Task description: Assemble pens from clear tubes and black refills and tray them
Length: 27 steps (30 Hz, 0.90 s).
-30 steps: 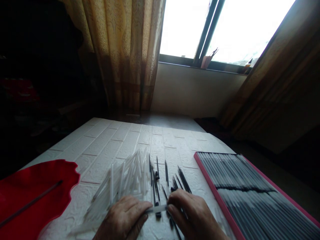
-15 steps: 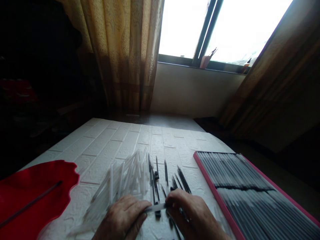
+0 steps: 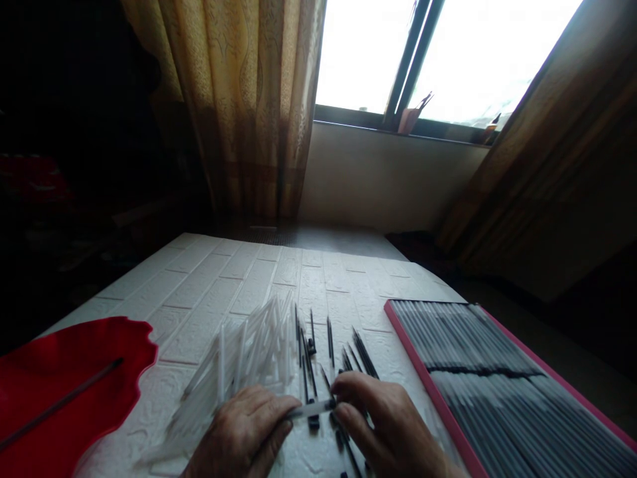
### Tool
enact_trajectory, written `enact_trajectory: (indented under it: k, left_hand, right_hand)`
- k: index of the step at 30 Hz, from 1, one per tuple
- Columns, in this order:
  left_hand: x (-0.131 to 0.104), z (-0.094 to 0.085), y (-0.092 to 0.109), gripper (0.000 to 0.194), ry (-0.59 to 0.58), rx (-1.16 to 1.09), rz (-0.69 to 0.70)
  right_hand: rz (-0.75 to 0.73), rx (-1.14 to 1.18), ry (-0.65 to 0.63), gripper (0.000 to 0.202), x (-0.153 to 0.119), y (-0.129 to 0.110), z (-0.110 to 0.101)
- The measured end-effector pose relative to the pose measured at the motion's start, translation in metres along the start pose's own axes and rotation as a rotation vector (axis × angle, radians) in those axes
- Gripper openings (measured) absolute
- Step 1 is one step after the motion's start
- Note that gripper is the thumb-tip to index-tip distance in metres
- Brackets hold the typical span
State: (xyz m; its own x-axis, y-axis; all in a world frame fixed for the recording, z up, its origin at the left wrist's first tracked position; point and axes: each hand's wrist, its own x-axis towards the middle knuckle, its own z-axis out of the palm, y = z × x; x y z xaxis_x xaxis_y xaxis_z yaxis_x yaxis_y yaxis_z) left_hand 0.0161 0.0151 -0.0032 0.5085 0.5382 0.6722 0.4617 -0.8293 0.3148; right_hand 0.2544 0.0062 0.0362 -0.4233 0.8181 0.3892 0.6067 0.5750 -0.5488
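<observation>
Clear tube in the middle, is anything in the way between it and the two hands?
Nothing that I can see. The left hand pinches one end of the clear tube, and the right hand grips its dark end. A black cap shows just behind the tube, not between it and either hand.

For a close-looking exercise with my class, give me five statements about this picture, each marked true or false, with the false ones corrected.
1. The left hand and right hand hold one clear tube between them. True.
2. The red dish is heaped with clear tubes. False: a thin rod lies in the dish.
3. Dark, thin sticks lie on the table. True.
4. Curtains cover the whole window. False: much of its glass shows.
5. The pink-edged box stands empty. False: it holds rows of slender sticks.
</observation>
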Motion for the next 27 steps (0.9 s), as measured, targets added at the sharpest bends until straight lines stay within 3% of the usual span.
enact_trajectory:
  k: [3,8,21,27]
  left_hand:
    - [0.002,-0.002,0.001,0.024,0.012,-0.009,-0.001]
    - [0.001,-0.001,0.0,0.024,-0.004,-0.023,-0.009]
    - [-0.005,0.007,-0.007,0.029,0.054,0.042,0.045]
    - [-0.003,-0.004,-0.004,0.021,0.064,-0.028,-0.111]
  right_hand:
    - [-0.011,0.066,-0.02,0.007,0.0,-0.002,-0.004]
    - [-0.055,0.037,-0.005,0.012,0.0,0.002,0.0]
    - [0.01,-0.052,-0.083,0.017,-0.003,0.007,0.006]
    - [0.122,0.004,-0.11,0.016,-0.001,0.015,-0.006]
